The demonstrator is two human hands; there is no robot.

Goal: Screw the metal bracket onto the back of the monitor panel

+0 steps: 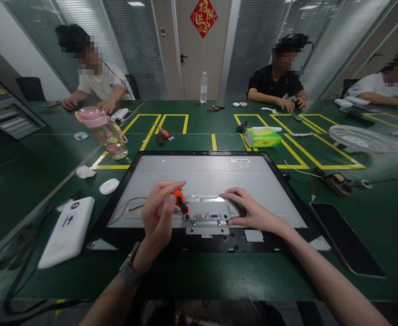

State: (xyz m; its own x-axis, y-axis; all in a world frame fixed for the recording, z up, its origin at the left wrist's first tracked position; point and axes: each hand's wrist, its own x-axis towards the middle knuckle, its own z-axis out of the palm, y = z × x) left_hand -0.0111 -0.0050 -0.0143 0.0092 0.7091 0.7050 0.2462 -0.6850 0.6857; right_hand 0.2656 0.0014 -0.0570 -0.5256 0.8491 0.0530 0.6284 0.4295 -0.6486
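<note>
A monitor panel (199, 174) lies face down on the green table (371, 213), its grey metal back up inside a black frame. Near its lower middle sits a small metal shield (207, 213) with connector ports. My left hand (158, 217) is closed round an orange-handled screwdriver (180, 200), whose tip stands on the shield's left edge. My right hand (248, 210) rests on the shield's right side, fingers spread flat and pressing it down. Thin wires (127, 206) run along the panel's left part.
A white plastic cover (68, 231) and a small white oval (109, 186) lie left of the monitor, a phone (346, 237) to its right. Farther off stand a pink-lidded bottle (107, 133), a green tissue pack (262, 136) and a white fan (363, 139). Three people sit opposite.
</note>
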